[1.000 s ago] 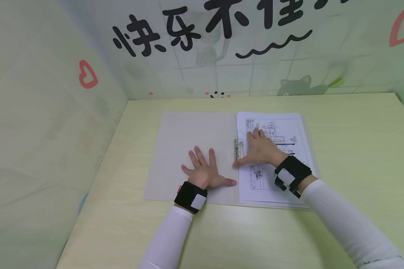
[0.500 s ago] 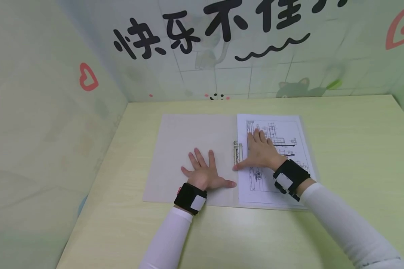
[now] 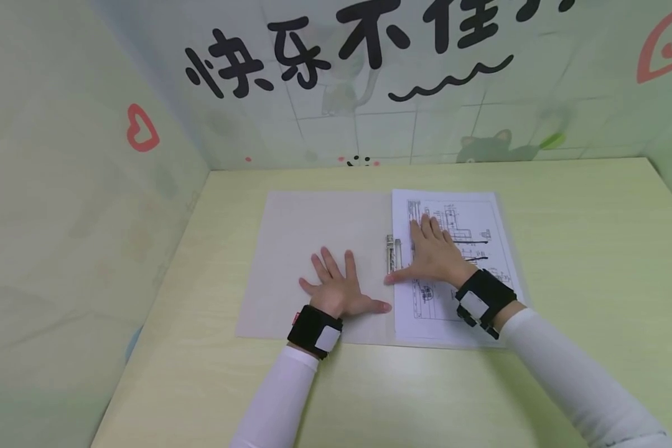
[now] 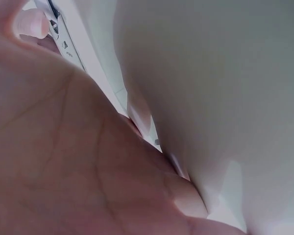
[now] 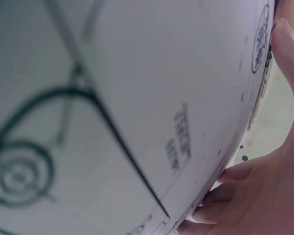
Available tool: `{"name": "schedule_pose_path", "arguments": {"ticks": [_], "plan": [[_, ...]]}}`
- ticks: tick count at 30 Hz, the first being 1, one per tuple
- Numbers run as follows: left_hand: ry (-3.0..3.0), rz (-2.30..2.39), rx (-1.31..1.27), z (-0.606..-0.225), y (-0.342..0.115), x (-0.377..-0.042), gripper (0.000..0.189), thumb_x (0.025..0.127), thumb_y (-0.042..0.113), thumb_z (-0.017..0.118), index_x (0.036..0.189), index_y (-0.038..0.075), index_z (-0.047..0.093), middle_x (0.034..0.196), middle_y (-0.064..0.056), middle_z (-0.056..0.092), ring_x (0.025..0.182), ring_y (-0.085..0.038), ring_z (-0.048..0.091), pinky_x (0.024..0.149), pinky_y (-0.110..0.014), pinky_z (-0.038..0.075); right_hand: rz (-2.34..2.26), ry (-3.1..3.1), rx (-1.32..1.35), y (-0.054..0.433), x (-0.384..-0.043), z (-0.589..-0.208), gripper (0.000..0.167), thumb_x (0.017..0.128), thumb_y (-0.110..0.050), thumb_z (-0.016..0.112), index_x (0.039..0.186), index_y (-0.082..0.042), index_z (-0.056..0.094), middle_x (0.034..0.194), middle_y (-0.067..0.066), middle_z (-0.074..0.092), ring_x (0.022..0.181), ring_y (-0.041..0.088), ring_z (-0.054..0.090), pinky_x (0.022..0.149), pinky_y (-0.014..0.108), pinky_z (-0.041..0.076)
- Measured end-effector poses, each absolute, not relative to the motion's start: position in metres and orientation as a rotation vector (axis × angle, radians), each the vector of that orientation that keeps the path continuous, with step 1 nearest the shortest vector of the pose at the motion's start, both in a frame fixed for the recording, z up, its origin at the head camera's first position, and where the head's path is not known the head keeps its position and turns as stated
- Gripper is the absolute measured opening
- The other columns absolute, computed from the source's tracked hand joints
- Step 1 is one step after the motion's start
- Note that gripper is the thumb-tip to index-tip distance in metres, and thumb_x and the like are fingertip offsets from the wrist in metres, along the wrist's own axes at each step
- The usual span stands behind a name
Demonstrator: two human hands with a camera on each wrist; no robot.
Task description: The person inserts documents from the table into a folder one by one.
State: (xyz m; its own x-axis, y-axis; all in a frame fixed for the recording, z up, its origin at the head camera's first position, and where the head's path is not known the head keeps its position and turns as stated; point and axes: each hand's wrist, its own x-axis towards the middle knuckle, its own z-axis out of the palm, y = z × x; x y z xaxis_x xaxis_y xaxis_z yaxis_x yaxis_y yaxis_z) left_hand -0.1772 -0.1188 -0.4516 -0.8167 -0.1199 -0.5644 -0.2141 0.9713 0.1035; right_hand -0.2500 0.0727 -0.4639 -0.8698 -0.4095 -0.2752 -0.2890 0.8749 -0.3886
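Note:
An opened pale folder (image 3: 302,230) lies flat on the table, a metal clip (image 3: 390,252) along its fold. White sheets printed with technical drawings (image 3: 442,317) cover the right half. My left hand (image 3: 338,292) rests on the bare left cover with its fingers spread and thumb toward the fold. On the top sheet lies my right hand (image 3: 437,255), fingers straight, its thumb stretched to the lower end of the clip. The left wrist view shows the left palm (image 4: 88,156) close over the cover. In the right wrist view, drawing lines (image 5: 108,117) fill the area beside the right hand (image 5: 264,191).
The light wooden table (image 3: 173,373) extends around the folder. Behind it stands a printed wall covering (image 3: 325,137) with large black characters, and a pale curtain-like sheet (image 3: 61,249) borders the left side. Black wrist bands (image 3: 315,330) sit on both wrists.
The whole view shifts slightly. Both hands stay spread on the folder and the sheets, almost in the same place, and the folder stays open.

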Motion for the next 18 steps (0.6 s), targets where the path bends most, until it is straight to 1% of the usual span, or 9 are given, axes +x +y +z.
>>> {"name": "schedule_pose_path", "arguments": {"ticks": [5, 11, 15, 18], "plan": [[2.537, 0.235, -0.235, -0.451, -0.118, -0.177, 0.132, 0.064, 0.083, 0.067, 0.16, 0.024, -0.001, 0.163, -0.021, -0.022, 0.151, -0.045, -0.016, 0.112, -0.076, 0.01, -0.485, 2.702, -0.528, 0.076, -0.249, -0.466, 0.139, 0.066, -0.075, 0.073, 0.156, 0.005, 0.004, 0.162, 0.029, -0.007, 0.152, 0.045, -0.006, 0.121, 0.062, 0.006], [2.538, 0.232, -0.227, -0.453, -0.118, -0.176, 0.132, 0.064, 0.083, 0.067, 0.16, 0.024, -0.002, 0.163, -0.021, -0.022, 0.151, -0.045, -0.017, 0.112, -0.076, 0.011, -0.461, 2.696, -0.579, 0.08, -0.247, -0.467, 0.136, 0.07, -0.078, 0.068, 0.156, 0.003, 0.002, 0.162, 0.028, -0.009, 0.152, 0.045, -0.008, 0.121, 0.062, 0.005], [2.54, 0.222, -0.224, -0.452, -0.117, -0.175, 0.131, 0.064, 0.083, 0.066, 0.16, 0.024, -0.001, 0.163, -0.021, -0.022, 0.151, -0.045, -0.016, 0.112, -0.076, 0.011, -0.46, 2.674, -0.599, 0.087, -0.245, -0.462, 0.132, 0.071, -0.071, 0.073, 0.157, 0.001, 0.004, 0.163, 0.027, -0.009, 0.152, 0.046, -0.007, 0.12, 0.066, 0.004], [2.539, 0.208, -0.218, -0.45, -0.115, -0.173, 0.132, 0.064, 0.084, 0.066, 0.16, 0.024, -0.002, 0.163, -0.021, -0.021, 0.151, -0.045, -0.015, 0.113, -0.075, 0.011, -0.44, 2.648, -0.569, 0.092, -0.242, -0.458, 0.132, 0.069, -0.069, 0.076, 0.158, -0.003, 0.005, 0.164, 0.026, -0.01, 0.152, 0.046, -0.007, 0.118, 0.068, 0.003]]}}
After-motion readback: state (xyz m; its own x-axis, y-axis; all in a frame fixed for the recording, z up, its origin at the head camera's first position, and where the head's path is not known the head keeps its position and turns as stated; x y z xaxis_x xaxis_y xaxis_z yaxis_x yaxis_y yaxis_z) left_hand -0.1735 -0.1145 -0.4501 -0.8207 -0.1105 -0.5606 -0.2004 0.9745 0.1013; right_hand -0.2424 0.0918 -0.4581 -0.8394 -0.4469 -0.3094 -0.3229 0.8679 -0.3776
